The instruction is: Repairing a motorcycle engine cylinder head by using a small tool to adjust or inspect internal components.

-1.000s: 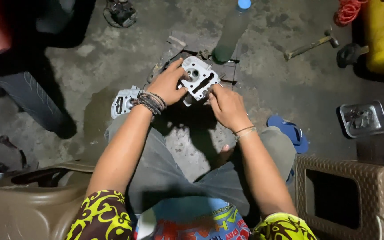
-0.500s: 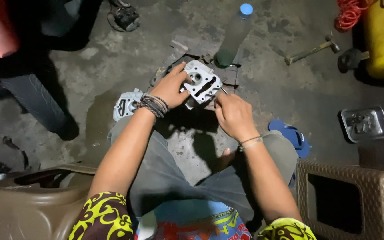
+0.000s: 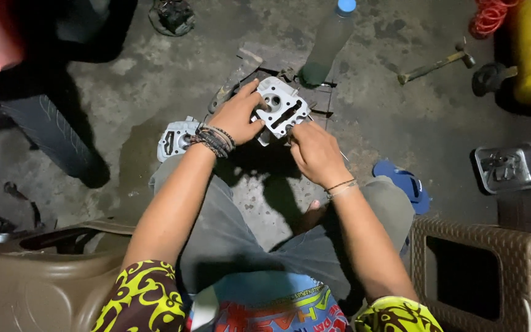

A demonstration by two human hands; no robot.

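While the left hand (image 3: pixel 236 115) clasps the grey metal engine part (image 3: pixel 281 110) from its left side, fingers curled over the top edge, the right hand (image 3: pixel 314 151) pinches in narrow at the part's lower right corner; what it grips is too small to tell. That part sits between both hands, above the concrete floor (image 3: pixel 388 123), its long slot running diagonally from lower left to upper right. Well right of the right hand lies a shallow metal tray (image 3: pixel 508 167) holding small metal pieces. Just beyond the part stands a clear plastic bottle (image 3: pixel 327 43) with a blue cap. Left of the left wrist rests a second grey casting (image 3: pixel 174 139).
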